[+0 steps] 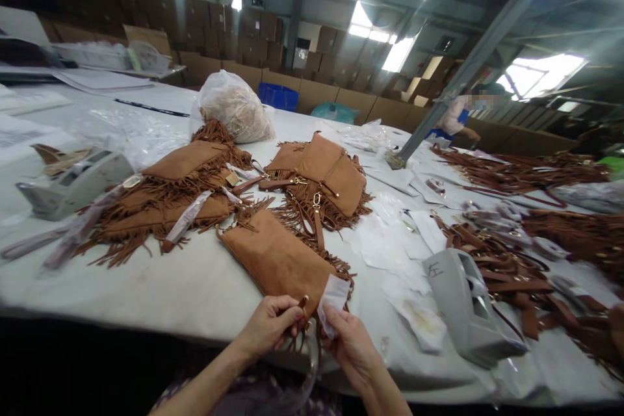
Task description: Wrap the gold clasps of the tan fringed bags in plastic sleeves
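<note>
A tan suede bag (277, 253) with brown fringe lies flat at the table's near edge, its lower right corner toward me. My left hand (273, 324) is closed in a pinch on a small brown leather tab (303, 302) at that corner. Between the thumb and fingers of my right hand (351, 341) is a piece of white tissue paper (335, 292), against the bag's right end. A plastic-wrapped strap (312, 361) hangs below, between both hands. Behind lie more fringed bags (331, 172), and a further stack of bags (182, 162) is at the left.
Grey tape dispensers stand right (468, 305) and left (78, 182). Brown straps (507, 273) heap up at the right, beside loose white paper (385, 234). A stuffed plastic bag (236, 107) sits farther back. Beyond a slanted metal post (439, 110) is another person (455, 117).
</note>
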### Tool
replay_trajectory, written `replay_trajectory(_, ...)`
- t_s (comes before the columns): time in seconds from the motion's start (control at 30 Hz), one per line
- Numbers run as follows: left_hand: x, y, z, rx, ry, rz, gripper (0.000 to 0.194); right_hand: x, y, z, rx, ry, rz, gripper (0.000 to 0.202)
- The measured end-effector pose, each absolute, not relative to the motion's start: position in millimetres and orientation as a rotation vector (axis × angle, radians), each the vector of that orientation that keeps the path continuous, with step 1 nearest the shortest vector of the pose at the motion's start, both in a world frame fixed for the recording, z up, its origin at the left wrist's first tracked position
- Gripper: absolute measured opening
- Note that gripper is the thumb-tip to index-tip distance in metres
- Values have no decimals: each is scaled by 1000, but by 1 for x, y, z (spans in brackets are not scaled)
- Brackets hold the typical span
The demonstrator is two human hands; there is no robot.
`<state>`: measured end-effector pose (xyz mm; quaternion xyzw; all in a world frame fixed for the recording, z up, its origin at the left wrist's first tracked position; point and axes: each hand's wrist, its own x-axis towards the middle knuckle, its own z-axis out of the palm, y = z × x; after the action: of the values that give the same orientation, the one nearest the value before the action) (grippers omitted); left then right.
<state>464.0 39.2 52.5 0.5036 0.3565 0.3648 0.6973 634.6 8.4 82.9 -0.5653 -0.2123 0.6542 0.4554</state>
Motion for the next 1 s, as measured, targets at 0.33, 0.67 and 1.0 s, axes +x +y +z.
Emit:
replay_trajectory(0.33,466,30,60,1430,933,880,34,626,14,84,-1316,-328,1406,37)
replay_trajectory(0.67,465,29,56,1549,954,883,32,620,15,72,-1397,-520,1225,41)
replay_trajectory(1.0,466,28,56,1607,962,902,29,618,14,74,-1453,-680,1106,36)
